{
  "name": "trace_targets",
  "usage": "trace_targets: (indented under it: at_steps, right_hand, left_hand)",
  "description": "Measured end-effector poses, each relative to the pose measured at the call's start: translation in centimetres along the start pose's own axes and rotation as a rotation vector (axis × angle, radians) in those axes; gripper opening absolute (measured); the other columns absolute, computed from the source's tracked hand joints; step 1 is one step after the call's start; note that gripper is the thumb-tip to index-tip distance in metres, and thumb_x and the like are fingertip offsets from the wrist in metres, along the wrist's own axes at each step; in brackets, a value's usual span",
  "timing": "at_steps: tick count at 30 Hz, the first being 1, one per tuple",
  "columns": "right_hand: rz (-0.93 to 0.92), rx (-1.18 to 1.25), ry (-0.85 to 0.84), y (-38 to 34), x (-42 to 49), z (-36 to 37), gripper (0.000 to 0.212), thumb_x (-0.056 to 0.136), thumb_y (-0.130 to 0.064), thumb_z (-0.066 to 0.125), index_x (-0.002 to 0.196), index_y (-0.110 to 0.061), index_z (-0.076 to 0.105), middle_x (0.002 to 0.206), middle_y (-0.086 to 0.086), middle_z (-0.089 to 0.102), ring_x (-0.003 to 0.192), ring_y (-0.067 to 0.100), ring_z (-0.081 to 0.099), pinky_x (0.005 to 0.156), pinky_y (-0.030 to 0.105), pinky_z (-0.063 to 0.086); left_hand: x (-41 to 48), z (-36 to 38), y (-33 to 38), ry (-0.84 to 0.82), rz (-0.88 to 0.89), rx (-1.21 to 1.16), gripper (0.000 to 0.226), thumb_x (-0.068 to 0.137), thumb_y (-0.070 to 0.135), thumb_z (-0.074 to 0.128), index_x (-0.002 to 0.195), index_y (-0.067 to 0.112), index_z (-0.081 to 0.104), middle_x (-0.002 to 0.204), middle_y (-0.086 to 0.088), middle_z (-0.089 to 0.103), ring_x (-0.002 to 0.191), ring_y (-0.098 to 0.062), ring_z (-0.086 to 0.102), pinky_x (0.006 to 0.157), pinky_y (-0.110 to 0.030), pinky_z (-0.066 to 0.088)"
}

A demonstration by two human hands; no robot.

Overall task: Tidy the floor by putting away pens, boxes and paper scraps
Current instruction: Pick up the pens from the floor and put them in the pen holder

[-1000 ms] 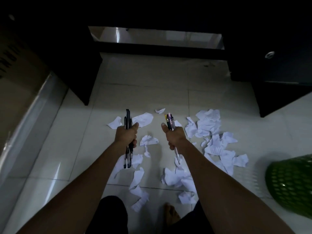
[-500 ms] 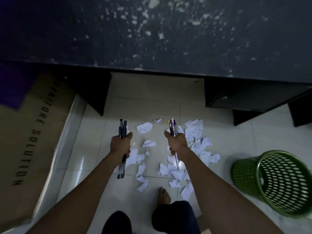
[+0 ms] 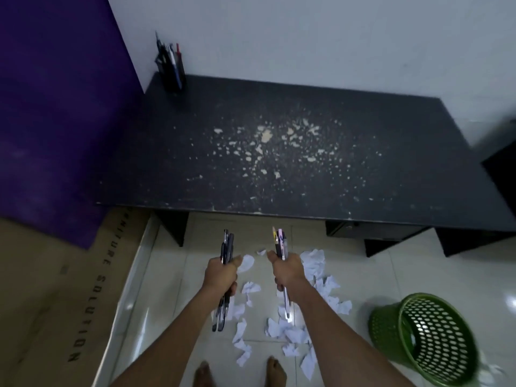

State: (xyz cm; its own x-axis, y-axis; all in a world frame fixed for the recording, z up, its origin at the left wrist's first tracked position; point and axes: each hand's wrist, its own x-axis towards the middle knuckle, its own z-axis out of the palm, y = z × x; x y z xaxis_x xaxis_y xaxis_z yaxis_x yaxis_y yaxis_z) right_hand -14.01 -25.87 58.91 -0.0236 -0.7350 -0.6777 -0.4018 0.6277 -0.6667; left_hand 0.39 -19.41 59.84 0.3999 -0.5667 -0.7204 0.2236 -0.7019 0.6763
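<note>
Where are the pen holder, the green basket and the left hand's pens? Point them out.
pen holder (image 3: 173,75): head view, front wall.
green basket (image 3: 383,322): head view, outer side wall.
left hand's pens (image 3: 227,245): head view, upper barrels.

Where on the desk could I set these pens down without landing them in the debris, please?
The desk is bare along its left side, from the pen holder at the back corner to the front edge, and near its right end. Its middle is crowded with pale flakes. On the floor, paper scraps lie between both hands.
</note>
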Motion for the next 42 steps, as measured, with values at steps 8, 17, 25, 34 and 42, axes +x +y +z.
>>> trace_targets:
  at_steps: [8,17,25,34,42]
  right_hand:
    - [-0.183,0.004,0.057,-10.1,-2.1,1.6,0.035,0.088,-0.038,0.066,0.075,-0.008,0.053,0.056,0.009,0.05,0.045,0.022,0.047,0.049,0.032,0.041]
    - [-0.381,-0.011,0.038,-21.7,-2.1,1.5,0.04,0.089,-0.044,0.061,0.068,-0.013,0.052,0.056,0.005,0.051,0.043,0.018,0.047,0.037,0.021,0.037]
    - [-0.534,-0.064,-0.017,-30.1,-0.9,1.6,0.04,0.089,-0.045,0.062,0.064,-0.016,0.05,0.052,0.002,0.049,0.044,0.016,0.046,0.046,0.026,0.037]
    - [-0.602,-0.052,-0.067,-38.0,2.0,6.0,0.041,0.088,-0.043,0.064,0.062,-0.015,0.051,0.053,0.004,0.05,0.042,0.018,0.047,0.04,0.023,0.037]
    - [-0.602,0.128,0.026,-45.9,7.6,13.6,0.045,0.089,-0.045,0.062,0.06,-0.015,0.047,0.052,0.005,0.046,0.044,0.018,0.045,0.046,0.027,0.039]
  left_hand:
    - [-0.6,-4.6,9.3,0.053,0.186,0.054,0.036,0.089,0.028,0.063,0.063,0.011,0.046,0.042,-0.004,0.043,0.034,-0.018,0.04,0.042,-0.022,0.036]
    - [-1.2,-7.2,20.7,0.06,0.384,0.004,0.025,0.09,0.027,0.061,0.073,0.011,0.052,0.045,-0.001,0.046,0.036,-0.015,0.043,0.041,-0.024,0.039]
    - [-1.5,-8.8,28.3,0.167,0.486,-0.08,0.026,0.088,0.028,0.062,0.071,0.013,0.049,0.046,-0.001,0.046,0.036,-0.014,0.042,0.04,-0.025,0.039]
    - [2.6,-13.4,35.2,0.244,0.586,-0.133,0.026,0.09,0.027,0.06,0.07,0.014,0.05,0.045,0.001,0.046,0.034,-0.012,0.042,0.04,-0.024,0.041]
    - [13.1,-20.0,42.8,0.309,0.639,-0.211,0.032,0.093,0.029,0.058,0.069,0.012,0.047,0.049,-0.003,0.045,0.032,-0.009,0.041,0.035,-0.021,0.039]
